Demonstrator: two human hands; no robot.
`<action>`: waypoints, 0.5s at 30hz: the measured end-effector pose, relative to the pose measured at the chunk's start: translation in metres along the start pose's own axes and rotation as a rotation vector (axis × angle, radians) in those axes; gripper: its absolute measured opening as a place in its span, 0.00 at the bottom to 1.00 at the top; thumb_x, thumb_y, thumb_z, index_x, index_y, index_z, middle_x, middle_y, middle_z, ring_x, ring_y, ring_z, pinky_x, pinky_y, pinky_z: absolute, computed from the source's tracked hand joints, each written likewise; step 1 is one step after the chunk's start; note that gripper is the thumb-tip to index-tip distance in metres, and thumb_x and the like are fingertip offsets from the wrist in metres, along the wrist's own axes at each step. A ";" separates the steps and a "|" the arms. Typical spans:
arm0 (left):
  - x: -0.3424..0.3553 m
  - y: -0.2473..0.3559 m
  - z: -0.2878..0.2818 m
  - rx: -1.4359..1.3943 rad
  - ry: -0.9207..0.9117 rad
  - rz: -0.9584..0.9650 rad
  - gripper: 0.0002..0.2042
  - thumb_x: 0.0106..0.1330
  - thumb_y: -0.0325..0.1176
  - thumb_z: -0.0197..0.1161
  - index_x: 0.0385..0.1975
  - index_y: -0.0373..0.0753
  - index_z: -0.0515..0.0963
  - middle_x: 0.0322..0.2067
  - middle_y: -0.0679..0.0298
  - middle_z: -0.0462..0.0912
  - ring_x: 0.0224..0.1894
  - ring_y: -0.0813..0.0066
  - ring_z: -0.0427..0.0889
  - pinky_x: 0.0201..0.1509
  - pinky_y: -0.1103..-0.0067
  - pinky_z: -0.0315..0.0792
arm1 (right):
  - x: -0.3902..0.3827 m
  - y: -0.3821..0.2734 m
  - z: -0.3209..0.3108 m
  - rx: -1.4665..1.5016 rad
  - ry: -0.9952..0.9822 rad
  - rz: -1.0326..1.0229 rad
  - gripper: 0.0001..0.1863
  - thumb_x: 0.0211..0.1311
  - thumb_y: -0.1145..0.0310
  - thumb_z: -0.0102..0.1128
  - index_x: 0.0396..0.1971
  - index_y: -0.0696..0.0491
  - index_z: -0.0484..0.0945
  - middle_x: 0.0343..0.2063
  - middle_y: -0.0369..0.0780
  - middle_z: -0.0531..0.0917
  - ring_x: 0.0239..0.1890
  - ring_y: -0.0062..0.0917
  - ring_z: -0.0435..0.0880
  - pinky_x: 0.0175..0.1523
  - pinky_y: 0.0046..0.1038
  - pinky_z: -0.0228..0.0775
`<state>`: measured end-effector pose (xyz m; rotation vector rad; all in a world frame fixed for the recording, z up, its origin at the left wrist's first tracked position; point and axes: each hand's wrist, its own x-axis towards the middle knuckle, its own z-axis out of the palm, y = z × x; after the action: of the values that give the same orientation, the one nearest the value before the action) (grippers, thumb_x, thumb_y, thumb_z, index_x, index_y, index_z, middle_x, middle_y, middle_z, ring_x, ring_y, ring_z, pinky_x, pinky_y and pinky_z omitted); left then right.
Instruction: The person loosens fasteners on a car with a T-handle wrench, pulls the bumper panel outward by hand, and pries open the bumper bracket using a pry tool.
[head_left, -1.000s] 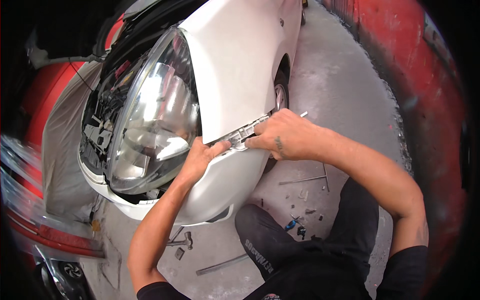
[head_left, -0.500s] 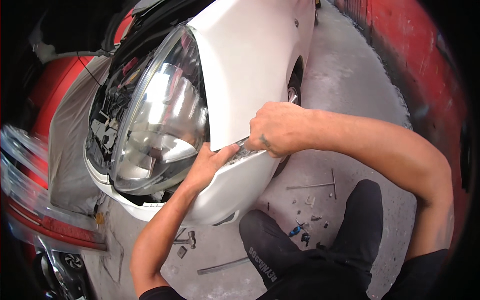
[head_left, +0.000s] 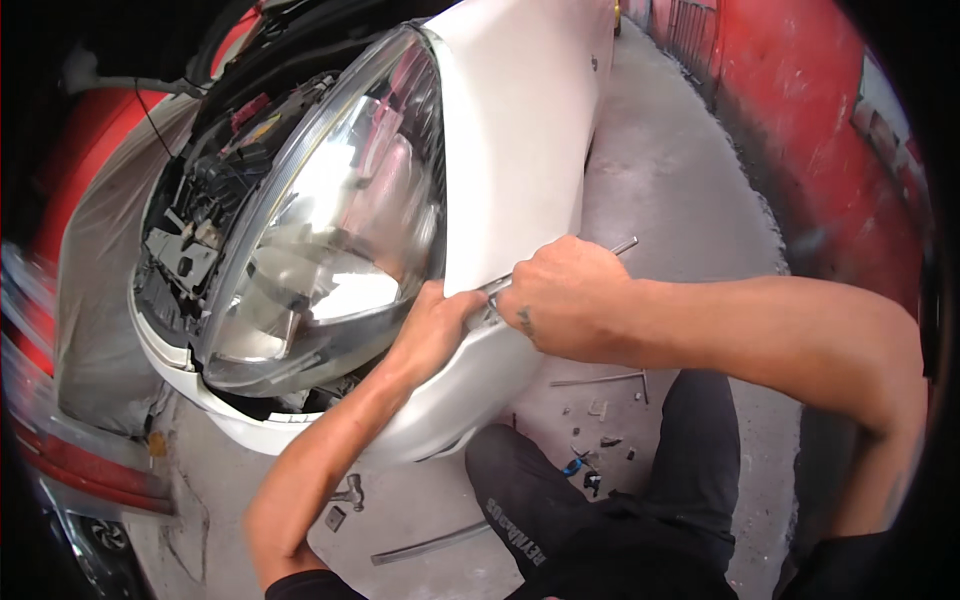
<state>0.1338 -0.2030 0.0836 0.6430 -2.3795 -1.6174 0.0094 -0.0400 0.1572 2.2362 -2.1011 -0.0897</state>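
My right hand (head_left: 570,295) is closed around a thin metal rod (head_left: 627,244), whose end sticks out past the knuckles. It works at the gap between the white fender (head_left: 510,130) and the white bumper (head_left: 470,390) of a car. Just left of it, my left hand (head_left: 440,325) is closed at the same gap, thumb pointing toward the right hand. Its other fingers are mostly hidden, and what they hold cannot be made out. The large clear headlight (head_left: 330,240) sits beside my left hand, above the bumper.
An open engine bay (head_left: 195,230) lies left of the headlight. On the concrete floor are a hammer (head_left: 350,491), a long flat strip (head_left: 430,543), an L-shaped metal bar (head_left: 600,379) and several small dark pieces. A red wall (head_left: 800,130) runs along the right.
The view has shifted, with the car now sitting slightly further right. My right hand has turned at the gap, and the rod's end now shows beyond it. My left hand stays at the gap.
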 end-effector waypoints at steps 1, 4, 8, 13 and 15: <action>0.003 0.003 -0.001 -0.017 -0.010 0.008 0.17 0.66 0.39 0.55 0.33 0.26 0.79 0.24 0.64 0.78 0.30 0.75 0.72 0.40 0.73 0.69 | 0.000 -0.006 -0.002 -0.026 0.011 0.024 0.05 0.50 0.73 0.62 0.22 0.55 0.85 0.22 0.47 0.85 0.28 0.42 0.88 0.36 0.41 0.80; 0.000 -0.005 0.004 -0.029 0.013 0.079 0.17 0.67 0.38 0.57 0.34 0.26 0.79 0.25 0.64 0.79 0.31 0.76 0.72 0.39 0.73 0.68 | -0.004 -0.012 0.013 0.094 0.055 0.242 0.05 0.49 0.73 0.63 0.24 0.57 0.85 0.23 0.49 0.85 0.30 0.44 0.87 0.37 0.41 0.80; 0.005 -0.025 -0.006 -0.055 -0.048 0.110 0.17 0.72 0.38 0.56 0.38 0.26 0.82 0.28 0.63 0.82 0.33 0.77 0.75 0.41 0.72 0.70 | 0.008 -0.006 0.014 0.166 0.260 0.256 0.07 0.49 0.72 0.62 0.27 0.58 0.84 0.23 0.51 0.85 0.32 0.47 0.87 0.39 0.42 0.80; -0.001 -0.011 -0.004 -0.148 -0.095 -0.008 0.16 0.76 0.37 0.56 0.47 0.27 0.80 0.37 0.62 0.85 0.36 0.79 0.79 0.42 0.76 0.74 | -0.011 0.023 -0.039 -0.109 -0.172 -0.069 0.09 0.50 0.72 0.62 0.32 0.56 0.85 0.25 0.50 0.84 0.32 0.47 0.86 0.41 0.44 0.78; 0.001 -0.018 -0.002 -0.202 -0.097 -0.002 0.17 0.76 0.37 0.56 0.47 0.26 0.80 0.37 0.61 0.85 0.36 0.79 0.78 0.42 0.76 0.73 | -0.011 0.027 -0.044 -0.095 -0.191 -0.105 0.10 0.49 0.74 0.62 0.34 0.55 0.85 0.25 0.50 0.84 0.32 0.48 0.85 0.39 0.45 0.77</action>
<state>0.1380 -0.2109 0.0677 0.5396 -2.2387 -1.8990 -0.0145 -0.0305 0.2037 2.3642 -2.0165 -0.4162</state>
